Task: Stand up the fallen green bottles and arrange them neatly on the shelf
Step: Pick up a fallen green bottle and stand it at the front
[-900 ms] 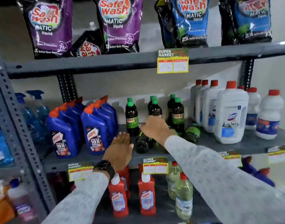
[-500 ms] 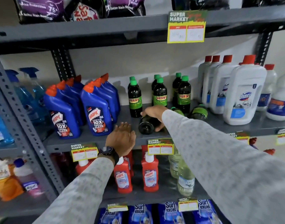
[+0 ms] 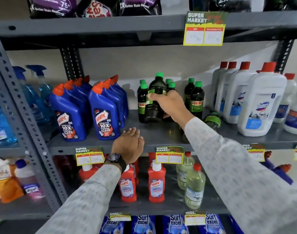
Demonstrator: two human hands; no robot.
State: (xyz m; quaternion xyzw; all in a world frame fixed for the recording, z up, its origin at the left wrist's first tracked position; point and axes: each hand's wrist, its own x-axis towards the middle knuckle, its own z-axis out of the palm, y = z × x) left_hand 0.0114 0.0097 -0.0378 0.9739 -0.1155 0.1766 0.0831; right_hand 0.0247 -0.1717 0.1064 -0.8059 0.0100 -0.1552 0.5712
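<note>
From the head camera, the middle shelf of a grey metal rack serves as the anchor for everything. Above its centre, the right hand is wrapped around the label band of a dark green bottle, fingers closed on it, holding it nearly upright with its green cap on top; whether its base touches the shelf cannot be told. Just behind that bottle, standing green bottles with "SUNNY" labels stand in short rows toward the back of the shelf. To the right of the held bottle, beside the right sleeve, a fallen green bottle lies on its side on the shelf, partly hidden by the arm. At the shelf's front edge, the left hand rests flat with its fingers loose and spread, gripping nothing; a black wristwatch sits on that wrist. On the shelf's left part stand blue Harpic bottles; on its right part stand white bottles with red caps.
</note>
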